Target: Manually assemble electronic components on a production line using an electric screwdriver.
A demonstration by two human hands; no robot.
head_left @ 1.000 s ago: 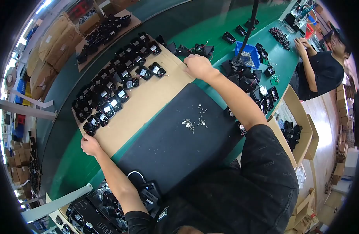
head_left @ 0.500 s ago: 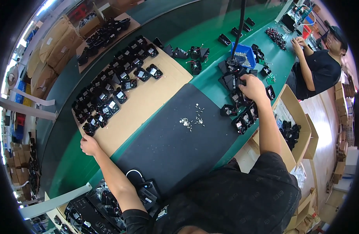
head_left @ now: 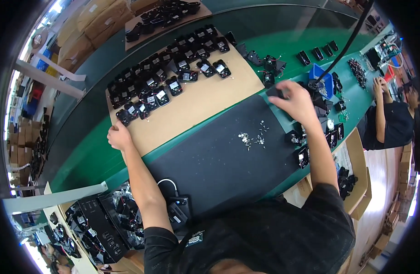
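My right hand is closed on a dark, flat-sided plastic cover above the far right corner of the black mat. Its fingers partly hide the cover. My left hand is closed at the left edge of a tan board, beside the nearest black plastic housing. Several such housings with small wires stand in rows on that board. Loose small screws lie scattered on the mat.
Right of the mat are more black housings, a blue bin of small parts and an open carton. A dark cable hangs over the bin. A co-worker is at the far right. A black device lies at the near left.
My right hand has lifted away from the black pile beside the blue bin and come left with the dark cover. My left hand stays at the board's edge. The whole view has shifted.
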